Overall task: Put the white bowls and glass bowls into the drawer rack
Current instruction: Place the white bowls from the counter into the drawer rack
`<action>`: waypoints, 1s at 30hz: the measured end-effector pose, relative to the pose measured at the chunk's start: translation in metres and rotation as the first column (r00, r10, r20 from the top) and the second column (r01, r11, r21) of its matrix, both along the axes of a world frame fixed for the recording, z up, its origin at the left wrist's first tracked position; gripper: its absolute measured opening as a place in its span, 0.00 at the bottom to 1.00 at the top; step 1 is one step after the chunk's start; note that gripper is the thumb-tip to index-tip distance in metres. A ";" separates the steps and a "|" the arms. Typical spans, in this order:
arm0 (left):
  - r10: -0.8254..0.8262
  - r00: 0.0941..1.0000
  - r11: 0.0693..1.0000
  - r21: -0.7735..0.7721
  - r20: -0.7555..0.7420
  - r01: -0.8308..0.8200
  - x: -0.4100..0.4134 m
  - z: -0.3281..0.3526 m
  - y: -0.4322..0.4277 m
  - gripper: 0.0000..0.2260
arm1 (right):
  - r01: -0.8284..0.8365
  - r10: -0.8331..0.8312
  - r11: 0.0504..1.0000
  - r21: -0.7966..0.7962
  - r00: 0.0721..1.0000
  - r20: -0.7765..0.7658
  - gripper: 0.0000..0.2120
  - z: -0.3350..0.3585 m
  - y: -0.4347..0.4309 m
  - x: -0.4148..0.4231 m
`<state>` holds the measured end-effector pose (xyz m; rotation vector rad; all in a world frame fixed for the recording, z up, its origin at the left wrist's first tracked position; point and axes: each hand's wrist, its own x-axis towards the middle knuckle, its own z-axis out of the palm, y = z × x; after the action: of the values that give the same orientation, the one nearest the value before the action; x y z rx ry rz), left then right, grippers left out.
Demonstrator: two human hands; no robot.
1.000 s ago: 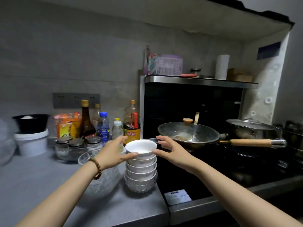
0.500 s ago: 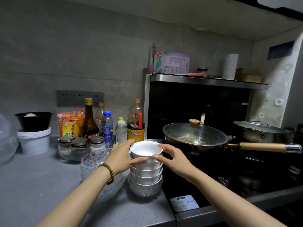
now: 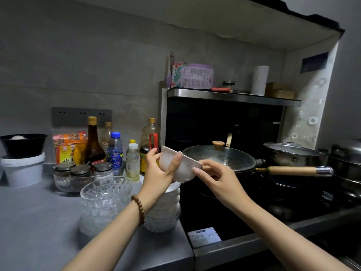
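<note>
A white bowl [image 3: 185, 169] is lifted and tilted above the stack of white bowls [image 3: 166, 208] on the grey counter. My left hand [image 3: 160, 173] grips its left side, thumb over the wall. My right hand [image 3: 216, 178] pinches its right rim. At the bottom of the stack sits a glass bowl [image 3: 162, 224]. A stack of large cut-glass bowls [image 3: 103, 204] stands just left of it, partly behind my left forearm. No drawer rack is in view.
Behind the bowls are sauce bottles [image 3: 93, 141], a glass dish of spice jars [image 3: 78, 177], and a white tub [image 3: 23, 169] under a black bowl. To the right, a black stove holds a lidded wok [image 3: 220, 159] with wooden handle and steel pots [image 3: 291, 155].
Both hands were around the top bowl of the stack; now that bowl is raised off the stack and tipped on its side between them.
</note>
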<state>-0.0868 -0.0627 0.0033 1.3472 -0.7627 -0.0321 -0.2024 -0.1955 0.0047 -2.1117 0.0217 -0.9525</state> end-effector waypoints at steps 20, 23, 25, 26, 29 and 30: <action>-0.532 0.651 0.544 0.370 -0.542 0.753 -0.179 -0.194 -0.159 0.30 | 0.336 -0.080 0.867 0.368 0.823 -0.562 0.18 -0.160 -0.138 -0.235; -0.443 0.596 0.495 0.372 -0.670 0.785 -0.181 -0.233 -0.175 0.40 | 0.377 -0.033 0.821 0.429 0.782 -0.623 0.15 -0.194 -0.155 -0.237; -0.398 0.586 0.500 0.369 -0.706 0.783 -0.179 -0.258 -0.186 0.43 | 0.383 0.012 0.798 0.465 0.762 -0.648 0.12 -0.214 -0.164 -0.233; -0.381 0.582 0.506 0.364 -0.718 0.782 -0.178 -0.270 -0.192 0.41 | 0.380 0.040 0.788 0.485 0.755 -0.655 0.12 -0.223 -0.169 -0.230; -0.348 0.547 0.538 0.315 -0.761 0.782 -0.170 -0.306 -0.207 0.32 | 0.388 0.084 0.768 0.509 0.727 -0.682 0.16 -0.251 -0.184 -0.217; -0.333 0.537 0.549 0.304 -0.775 0.778 -0.167 -0.317 -0.212 0.30 | 0.403 0.085 0.763 0.505 0.712 -0.697 0.17 -0.262 -0.190 -0.212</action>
<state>-0.2536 -0.2744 -0.3134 1.4728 -0.5855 -1.3962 -0.4143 -0.3853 -0.2569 -1.6941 0.8322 -0.1210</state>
